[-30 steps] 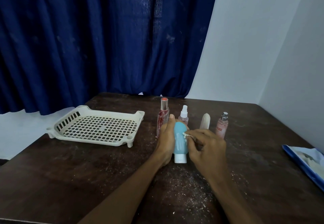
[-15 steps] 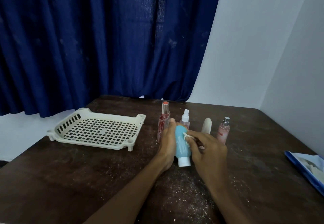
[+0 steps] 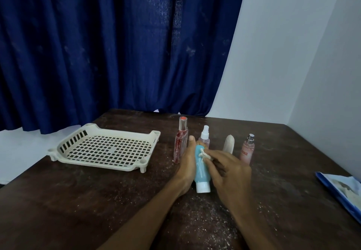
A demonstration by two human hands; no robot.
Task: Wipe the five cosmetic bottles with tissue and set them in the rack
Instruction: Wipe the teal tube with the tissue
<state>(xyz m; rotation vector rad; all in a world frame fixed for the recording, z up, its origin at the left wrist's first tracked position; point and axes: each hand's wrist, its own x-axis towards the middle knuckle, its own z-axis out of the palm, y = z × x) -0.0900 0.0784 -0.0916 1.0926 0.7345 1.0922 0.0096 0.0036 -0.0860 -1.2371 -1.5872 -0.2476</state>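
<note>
Behind your hands four bottles stand upright in a row on the dark table [image 3: 78, 200]: a tall red bottle [image 3: 180, 142], a small pink spray bottle [image 3: 204, 137] partly hidden by your fingers, a white tapered bottle [image 3: 229, 143], and a pink perfume bottle [image 3: 247, 150]; white crumbs speckle the worn tabletop; a blue packet [image 3: 343, 195] lies at the right edge; a navy curtain [image 3: 117, 44] hangs behind; your left hand [image 3: 186, 168] is curled round the blue bottle [image 3: 201, 169], a smooth tube with a white cap pointing toward you, thumb lying up along its side; your right hand [image 3: 227, 173] pinches a crumpled scrap of white tissue [image 3: 204, 154] against the bottle's upper end; the cream plastic rack [image 3: 64, 148], a shallow tray with a square grid floor, sits to the left, well apart, nothing in it
</note>
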